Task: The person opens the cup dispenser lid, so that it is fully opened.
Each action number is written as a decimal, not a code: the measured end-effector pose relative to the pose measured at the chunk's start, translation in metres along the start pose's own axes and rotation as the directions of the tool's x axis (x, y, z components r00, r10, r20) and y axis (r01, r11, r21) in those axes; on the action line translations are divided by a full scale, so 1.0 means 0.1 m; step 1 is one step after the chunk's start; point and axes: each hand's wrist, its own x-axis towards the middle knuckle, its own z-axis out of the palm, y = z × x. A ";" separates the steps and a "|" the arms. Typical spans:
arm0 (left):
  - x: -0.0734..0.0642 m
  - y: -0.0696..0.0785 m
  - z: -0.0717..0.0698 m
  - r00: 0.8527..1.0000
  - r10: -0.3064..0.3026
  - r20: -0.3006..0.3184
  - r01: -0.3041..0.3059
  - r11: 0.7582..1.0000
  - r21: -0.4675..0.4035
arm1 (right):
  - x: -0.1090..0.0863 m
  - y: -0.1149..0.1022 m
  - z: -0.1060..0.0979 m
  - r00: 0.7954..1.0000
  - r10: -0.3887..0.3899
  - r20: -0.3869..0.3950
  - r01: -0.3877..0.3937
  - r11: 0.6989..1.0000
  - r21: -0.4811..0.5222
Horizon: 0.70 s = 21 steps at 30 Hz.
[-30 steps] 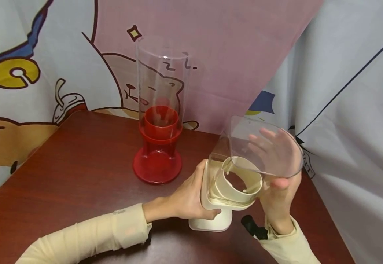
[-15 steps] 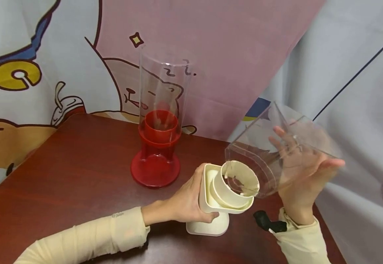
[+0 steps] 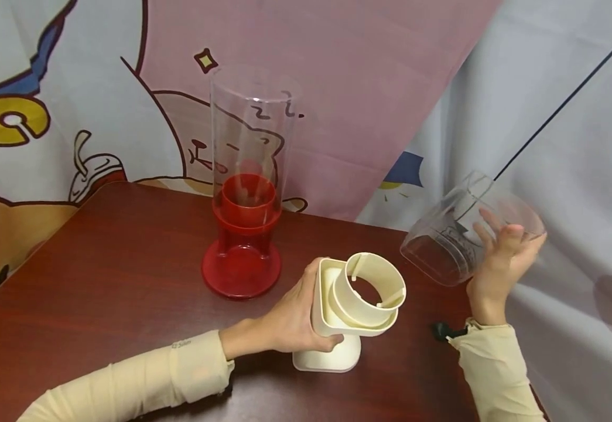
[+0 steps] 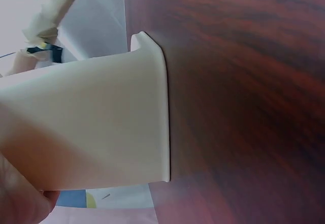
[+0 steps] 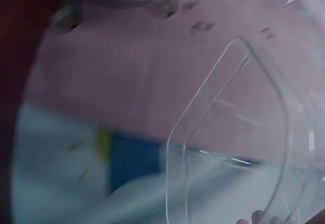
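My left hand (image 3: 297, 313) grips the side of a cream plastic dispenser base (image 3: 332, 287), which stands on the table with its round collar facing up and tilted. In the left wrist view the wall of this dispenser base (image 4: 101, 122) fills the left half, and its foot meets the tabletop. Off to the right, my right hand (image 3: 503, 272) holds a clear plastic container (image 3: 437, 249), tilted and apart from the base. The right wrist view shows the container's rounded rim (image 5: 177, 107), with fingertips (image 5: 258, 217) at the lower edge.
A red dispenser stand (image 3: 242, 269) with a tall clear cylinder (image 3: 253, 129) on top stands left of the base. The dark wooden table (image 3: 126, 293) ends at a printed curtain (image 3: 337, 88) behind and a pale curtain (image 3: 574, 264) on the right.
My right hand has lifted the clear container off the cream base and carried it to the right, turning it. The left hand has kept its grip on the base.
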 end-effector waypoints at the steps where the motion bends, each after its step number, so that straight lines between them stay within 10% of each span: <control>1: 0.00 0.00 0.00 1.000 -0.004 -0.001 0.004 1.000 0.003 | 0.02 0.08 -0.08 1.000 0.001 -0.012 -0.002 0.998 -0.070; 5: -0.01 -0.01 0.00 1.000 0.005 -0.006 -0.005 1.000 0.007 | 0.03 0.37 -0.43 0.995 0.081 -0.059 -0.098 0.919 -0.381; 12: -0.01 -0.01 0.03 0.999 0.042 -0.006 -0.042 0.999 0.031 | -0.09 0.68 -0.82 0.974 0.204 -0.097 -0.198 0.563 -0.803; 21: 0.00 -0.01 0.01 1.000 0.005 0.000 -0.005 1.000 0.015 | -0.14 0.84 -0.90 0.966 0.229 -0.120 -0.217 0.469 -0.856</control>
